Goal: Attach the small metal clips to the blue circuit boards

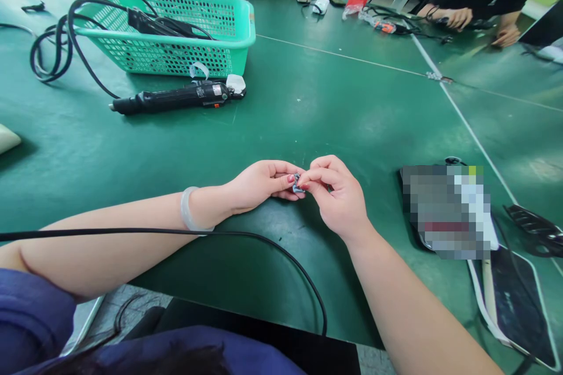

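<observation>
Near the middle of the view, a small grey-blue part [298,185] is pinched between both hands, just above the green table [272,123]. My left hand [264,184], with a pale bangle at its wrist, holds the part between thumb and fingers. The fingertips of my right hand [336,193] close on the part from the right side. Fingers cover much of it, so its exact shape cannot be made out. Beyond the hands lies a black electric screwdriver [171,98] with a cable, in front of a green mesh basket [176,53].
A black cable [264,238] crosses over my left forearm and hangs near the table edge. Right of my hands lie a blurred-out object [446,211] and a dark tablet-like device [521,304]. Two people sit across the table, their hands on small items. Cables loop at the far left.
</observation>
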Available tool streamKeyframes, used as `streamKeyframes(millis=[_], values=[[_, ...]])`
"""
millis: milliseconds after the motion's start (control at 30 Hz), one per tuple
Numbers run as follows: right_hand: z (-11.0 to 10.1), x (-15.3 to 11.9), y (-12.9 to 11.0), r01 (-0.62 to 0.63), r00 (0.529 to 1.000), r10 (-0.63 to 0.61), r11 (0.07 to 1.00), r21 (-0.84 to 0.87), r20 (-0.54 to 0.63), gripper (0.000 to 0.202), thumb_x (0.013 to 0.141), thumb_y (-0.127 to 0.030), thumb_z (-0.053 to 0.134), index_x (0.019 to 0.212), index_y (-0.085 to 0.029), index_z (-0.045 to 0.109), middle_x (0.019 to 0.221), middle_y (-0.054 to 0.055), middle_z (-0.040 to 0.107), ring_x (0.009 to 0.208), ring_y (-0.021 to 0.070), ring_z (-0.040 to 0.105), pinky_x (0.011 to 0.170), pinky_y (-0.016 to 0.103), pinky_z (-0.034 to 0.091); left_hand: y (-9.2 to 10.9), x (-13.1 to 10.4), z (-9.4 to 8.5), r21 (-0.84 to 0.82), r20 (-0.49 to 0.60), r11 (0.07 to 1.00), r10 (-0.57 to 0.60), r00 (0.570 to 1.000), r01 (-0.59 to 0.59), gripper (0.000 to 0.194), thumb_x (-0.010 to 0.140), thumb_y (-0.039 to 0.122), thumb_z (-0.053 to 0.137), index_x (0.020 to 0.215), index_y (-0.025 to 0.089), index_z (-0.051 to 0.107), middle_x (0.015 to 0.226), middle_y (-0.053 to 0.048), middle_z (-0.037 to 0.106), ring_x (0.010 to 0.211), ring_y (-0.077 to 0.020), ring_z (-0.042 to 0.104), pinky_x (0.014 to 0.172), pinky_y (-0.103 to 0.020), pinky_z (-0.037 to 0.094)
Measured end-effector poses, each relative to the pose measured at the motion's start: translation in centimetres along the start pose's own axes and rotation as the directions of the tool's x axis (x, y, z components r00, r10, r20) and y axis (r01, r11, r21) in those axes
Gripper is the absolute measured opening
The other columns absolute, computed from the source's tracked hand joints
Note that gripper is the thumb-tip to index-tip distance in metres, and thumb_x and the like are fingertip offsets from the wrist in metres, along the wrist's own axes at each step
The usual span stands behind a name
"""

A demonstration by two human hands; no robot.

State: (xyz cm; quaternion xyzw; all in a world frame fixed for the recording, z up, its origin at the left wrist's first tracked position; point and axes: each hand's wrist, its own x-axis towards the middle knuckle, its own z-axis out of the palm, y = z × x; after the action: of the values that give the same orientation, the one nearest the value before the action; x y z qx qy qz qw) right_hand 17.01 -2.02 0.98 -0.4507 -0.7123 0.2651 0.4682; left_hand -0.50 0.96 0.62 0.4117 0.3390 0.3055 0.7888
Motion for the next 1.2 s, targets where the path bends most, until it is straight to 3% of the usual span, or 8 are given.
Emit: streamKeyframes(millis=[200, 700, 967, 1067, 1200], values=[[0.0, 0.0, 0.0, -0.057, 0.998, 0.058, 0.998, 0.018, -0.006, 0.017, 0.085, -0.016, 0.059, 0.072, -0.023, 0.068, 0.082, 0.0, 0.056, 0.076, 0.0134, 0.055, 0.069, 0.029, 0.047, 0.1, -0.1, 0.1, -0.006, 0.003, 1.0, -0.007, 1.0, 0.007, 0.013, 0.082, 0.02, 0.072, 0.091, 0.011, 0.07, 0.083, -0.004, 0.073, 0.074, -0.009, 0.07, 0.08, -0.025, 0.058], [-0.1, -0.1, -0.2, 0.023, 1.0, -0.023, 0.997, -0.074, 0.005, 0.017, 0.084, -0.014, 0.063, 0.074, -0.025, 0.072, 0.08, -0.001, 0.054, 0.07, 0.0113, 0.052, 0.066, 0.028, 0.046, 0.0, 0.0, 0.0, -0.05, 0.011, 0.998, -0.031, 0.999, 0.032, 0.007, 0.085, 0.015, 0.068, 0.09, 0.011, 0.07, 0.081, -0.004, 0.073, 0.074, -0.0086, 0.07, 0.076, -0.022, 0.057], [-1.0, -0.1, -0.2, -0.026, 0.998, 0.017, 0.987, -0.156, -0.057, 0.02, 0.086, -0.016, 0.06, 0.079, -0.027, 0.075, 0.081, 0.0, 0.06, 0.07, 0.0125, 0.056, 0.06, 0.028, 0.045, 0.6, -0.1, 0.6, -0.046, -0.105, 0.998, -0.048, 0.993, 0.044, 0.014, 0.092, 0.008, 0.054, 0.091, 0.009, 0.068, 0.077, -0.004, 0.071, 0.07, -0.0085, 0.07, 0.072, -0.021, 0.056], [-1.7, -0.1, 0.5, -0.101, 0.992, 0.114, 0.968, -0.23, 0.047, 0.015, 0.082, -0.015, 0.063, 0.082, -0.024, 0.075, 0.079, 0.0, 0.065, 0.062, 0.0114, 0.054, 0.055, 0.027, 0.042, 0.5, 0.1, 0.4, -0.082, -0.214, 0.996, 0.012, 0.977, -0.03, 0.013, 0.091, 0.006, 0.054, 0.093, 0.011, 0.066, 0.081, -0.003, 0.07, 0.07, -0.0079, 0.069, 0.079, -0.025, 0.056], [-1.8, -0.1, 0.8, -0.13, 0.951, 0.218, 0.924, -0.359, 0.218, 0.009, 0.076, -0.016, 0.071, 0.078, -0.024, 0.075, 0.075, -0.001, 0.066, 0.059, 0.0116, 0.053, 0.058, 0.029, 0.044, 0.3, 0.4, 0.1, -0.113, -0.296, 0.986, 0.083, 0.952, -0.121, 0.01, 0.088, 0.004, 0.058, 0.093, 0.011, 0.064, 0.082, -0.002, 0.069, 0.074, -0.0085, 0.069, 0.088, -0.03, 0.055]])
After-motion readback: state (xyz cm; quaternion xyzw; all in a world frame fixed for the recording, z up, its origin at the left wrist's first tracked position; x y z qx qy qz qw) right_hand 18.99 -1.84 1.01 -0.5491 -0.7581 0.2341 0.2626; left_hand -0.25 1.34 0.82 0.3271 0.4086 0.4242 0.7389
